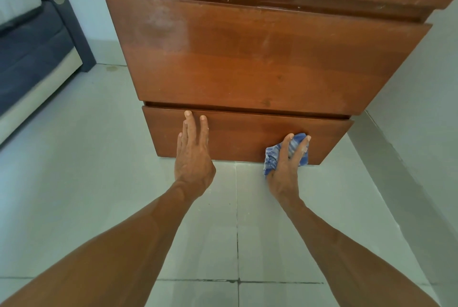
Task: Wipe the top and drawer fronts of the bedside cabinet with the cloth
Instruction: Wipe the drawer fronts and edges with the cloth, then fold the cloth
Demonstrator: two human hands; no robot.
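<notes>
The brown wooden bedside cabinet (247, 59) fills the upper half of the view, seen from above and in front. Its lower drawer front (243, 133) sits just above the floor. My right hand (285, 168) presses a crumpled blue striped cloth (272, 155) against the right part of that lower drawer front. My left hand (193, 155) lies flat with fingers spread on the left part of the same front, holding nothing. The cabinet's top is out of view.
Pale tiled floor (223, 244) runs under both arms. A dark blue bed (29, 59) with a black frame post stands at the left. A light wall (421, 108) is close on the cabinet's right side.
</notes>
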